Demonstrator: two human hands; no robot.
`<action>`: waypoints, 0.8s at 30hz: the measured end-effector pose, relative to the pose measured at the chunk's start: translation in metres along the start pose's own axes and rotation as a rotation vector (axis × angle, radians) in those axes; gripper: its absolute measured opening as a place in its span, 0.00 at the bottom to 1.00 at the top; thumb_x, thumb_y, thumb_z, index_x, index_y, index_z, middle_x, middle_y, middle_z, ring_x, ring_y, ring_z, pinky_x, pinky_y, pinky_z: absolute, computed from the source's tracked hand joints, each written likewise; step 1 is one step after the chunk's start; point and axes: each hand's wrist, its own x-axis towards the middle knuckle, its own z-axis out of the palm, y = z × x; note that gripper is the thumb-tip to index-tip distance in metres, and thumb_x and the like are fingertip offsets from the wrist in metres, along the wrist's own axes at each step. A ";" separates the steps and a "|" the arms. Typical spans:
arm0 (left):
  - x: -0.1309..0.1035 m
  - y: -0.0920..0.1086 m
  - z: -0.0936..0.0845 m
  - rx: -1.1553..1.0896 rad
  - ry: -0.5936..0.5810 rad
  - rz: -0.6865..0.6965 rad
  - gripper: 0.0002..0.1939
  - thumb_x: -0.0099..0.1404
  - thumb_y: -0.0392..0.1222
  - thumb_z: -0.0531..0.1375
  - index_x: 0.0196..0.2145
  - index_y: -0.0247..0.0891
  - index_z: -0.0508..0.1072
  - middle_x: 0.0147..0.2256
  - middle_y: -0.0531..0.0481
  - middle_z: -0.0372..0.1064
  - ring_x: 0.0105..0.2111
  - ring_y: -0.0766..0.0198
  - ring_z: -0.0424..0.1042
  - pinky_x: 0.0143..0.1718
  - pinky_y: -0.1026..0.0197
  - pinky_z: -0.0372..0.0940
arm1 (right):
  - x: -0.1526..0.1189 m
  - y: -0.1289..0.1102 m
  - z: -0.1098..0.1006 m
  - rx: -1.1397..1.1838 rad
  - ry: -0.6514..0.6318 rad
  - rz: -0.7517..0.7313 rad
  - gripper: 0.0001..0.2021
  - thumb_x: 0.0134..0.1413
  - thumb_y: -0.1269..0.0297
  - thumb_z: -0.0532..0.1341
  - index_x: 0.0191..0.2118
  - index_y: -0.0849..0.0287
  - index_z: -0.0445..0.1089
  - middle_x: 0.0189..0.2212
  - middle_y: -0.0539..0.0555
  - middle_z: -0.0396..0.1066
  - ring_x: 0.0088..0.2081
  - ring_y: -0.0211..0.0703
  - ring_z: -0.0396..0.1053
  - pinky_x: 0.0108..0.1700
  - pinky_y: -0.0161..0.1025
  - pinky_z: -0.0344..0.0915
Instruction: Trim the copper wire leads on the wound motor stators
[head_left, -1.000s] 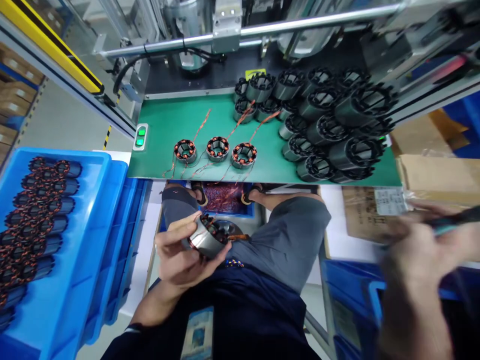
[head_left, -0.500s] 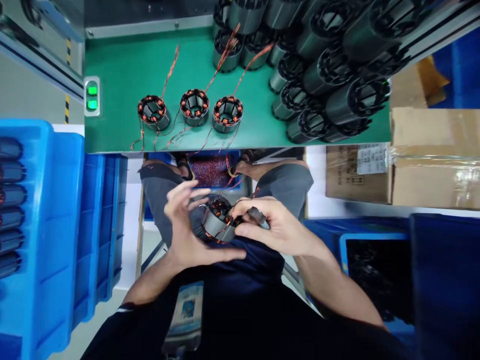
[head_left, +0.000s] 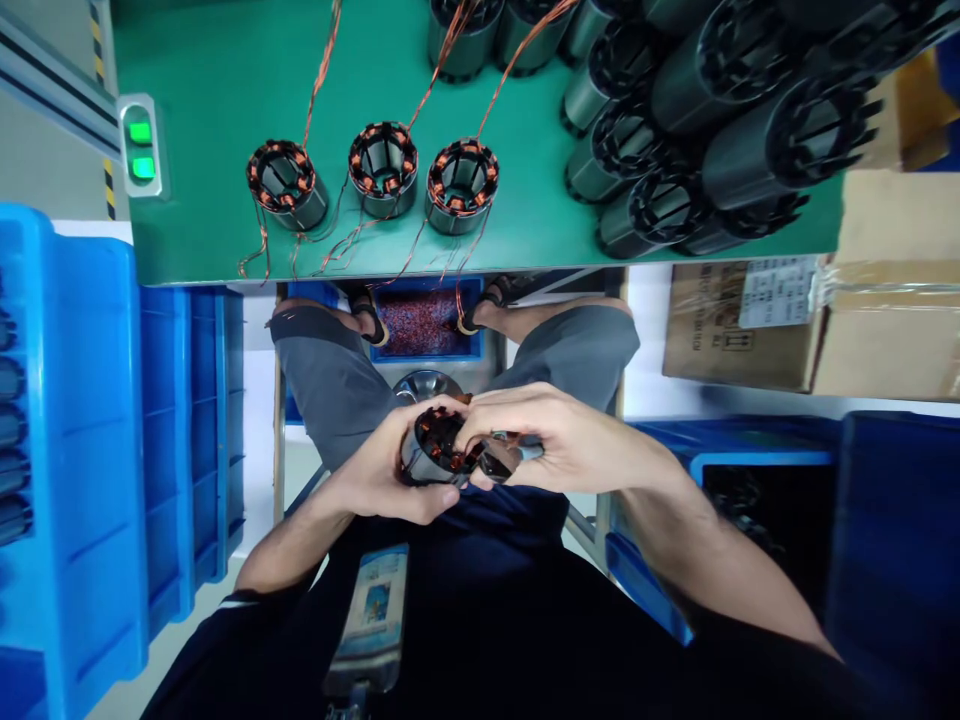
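Above my lap, my left hand (head_left: 394, 465) is wrapped round a dark metal stator (head_left: 427, 455) with copper windings, its open end tilted up. My right hand (head_left: 544, 440) is closed at the stator's right side, fingertips on its rim. A small tool with a dark, flat metal end (head_left: 499, 458) sits in the right hand; its exact kind is unclear. Three wound stators stand in a row on the green bench: the left one (head_left: 287, 200), the middle one (head_left: 384, 185) and the right one (head_left: 463, 195), with copper wires trailing from them.
Several bare stator cores (head_left: 622, 225) are stacked at the right of the green bench (head_left: 202, 120). Blue bins (head_left: 94, 400) line the left side. Cardboard boxes (head_left: 885, 340) and a blue crate (head_left: 757, 458) are at right. A blue tray (head_left: 427, 352) lies between the feet.
My left hand has gone from spread fingers beside the stator to closed around it. My right hand remains at its rim. The view has shifted, so the bench appears higher.
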 end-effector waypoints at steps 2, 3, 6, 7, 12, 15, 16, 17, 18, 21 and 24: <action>0.000 0.000 0.001 -0.026 -0.008 -0.025 0.27 0.63 0.47 0.77 0.57 0.39 0.79 0.50 0.43 0.80 0.49 0.50 0.80 0.54 0.53 0.72 | -0.002 -0.003 0.002 -0.011 0.016 0.013 0.09 0.76 0.57 0.69 0.51 0.56 0.81 0.44 0.54 0.84 0.41 0.40 0.79 0.45 0.37 0.74; -0.001 0.000 0.001 -0.038 -0.002 -0.028 0.27 0.63 0.45 0.77 0.58 0.39 0.79 0.50 0.43 0.81 0.49 0.51 0.80 0.54 0.54 0.72 | -0.003 -0.005 0.003 -0.015 0.037 0.027 0.09 0.76 0.58 0.69 0.53 0.55 0.80 0.45 0.53 0.84 0.41 0.40 0.80 0.46 0.37 0.75; -0.002 0.002 0.002 -0.048 0.063 -0.029 0.27 0.64 0.42 0.78 0.59 0.40 0.80 0.46 0.45 0.82 0.48 0.53 0.81 0.54 0.56 0.72 | -0.012 -0.014 0.008 -0.056 0.151 0.118 0.15 0.75 0.59 0.68 0.62 0.53 0.75 0.50 0.54 0.84 0.42 0.40 0.81 0.46 0.36 0.76; -0.003 0.002 0.001 -0.042 0.089 -0.034 0.27 0.64 0.43 0.78 0.58 0.39 0.80 0.44 0.46 0.82 0.46 0.53 0.81 0.53 0.56 0.73 | -0.017 -0.017 0.009 -0.091 0.184 0.152 0.17 0.76 0.61 0.67 0.65 0.53 0.73 0.52 0.55 0.83 0.43 0.41 0.81 0.46 0.36 0.76; -0.004 0.008 -0.004 0.058 0.167 -0.051 0.25 0.64 0.47 0.77 0.57 0.38 0.81 0.45 0.45 0.81 0.38 0.59 0.79 0.44 0.58 0.73 | -0.041 -0.031 0.008 -0.381 0.165 0.234 0.27 0.72 0.72 0.61 0.72 0.48 0.72 0.49 0.54 0.78 0.46 0.44 0.78 0.48 0.38 0.76; -0.003 0.011 -0.005 0.084 0.152 -0.049 0.23 0.64 0.43 0.76 0.55 0.38 0.80 0.42 0.47 0.79 0.37 0.61 0.78 0.42 0.60 0.72 | -0.047 -0.034 0.005 -0.495 0.149 0.229 0.33 0.72 0.71 0.62 0.78 0.44 0.67 0.49 0.56 0.76 0.48 0.47 0.76 0.51 0.43 0.77; -0.002 0.012 -0.005 0.086 0.144 -0.056 0.23 0.63 0.42 0.77 0.55 0.38 0.80 0.41 0.48 0.79 0.36 0.62 0.77 0.41 0.61 0.71 | -0.047 -0.035 0.005 -0.525 0.141 0.226 0.34 0.73 0.70 0.61 0.79 0.44 0.65 0.49 0.56 0.75 0.48 0.49 0.76 0.52 0.45 0.78; -0.001 0.012 -0.004 0.089 0.141 -0.063 0.23 0.63 0.41 0.77 0.54 0.38 0.80 0.39 0.49 0.78 0.35 0.62 0.76 0.40 0.61 0.70 | -0.047 -0.035 0.004 -0.552 0.127 0.226 0.34 0.73 0.69 0.61 0.80 0.44 0.64 0.50 0.57 0.75 0.49 0.50 0.75 0.54 0.47 0.78; -0.001 0.012 -0.004 0.096 0.135 -0.070 0.23 0.63 0.41 0.77 0.54 0.38 0.79 0.39 0.50 0.78 0.35 0.63 0.75 0.39 0.62 0.70 | -0.046 -0.035 0.004 -0.576 0.112 0.229 0.35 0.73 0.68 0.61 0.81 0.44 0.63 0.50 0.57 0.75 0.49 0.51 0.75 0.55 0.49 0.77; 0.000 0.010 -0.004 0.136 0.124 -0.062 0.21 0.63 0.41 0.76 0.52 0.38 0.80 0.41 0.49 0.77 0.37 0.62 0.74 0.41 0.62 0.70 | -0.044 -0.035 0.005 -0.626 0.060 0.232 0.34 0.74 0.66 0.62 0.81 0.46 0.63 0.51 0.58 0.75 0.51 0.53 0.74 0.57 0.52 0.77; 0.000 0.009 -0.005 0.165 0.117 -0.033 0.21 0.63 0.41 0.75 0.53 0.38 0.80 0.45 0.47 0.78 0.42 0.60 0.76 0.46 0.60 0.71 | -0.041 -0.035 0.006 -0.646 0.021 0.217 0.32 0.74 0.65 0.63 0.79 0.47 0.66 0.51 0.58 0.76 0.52 0.53 0.74 0.56 0.51 0.77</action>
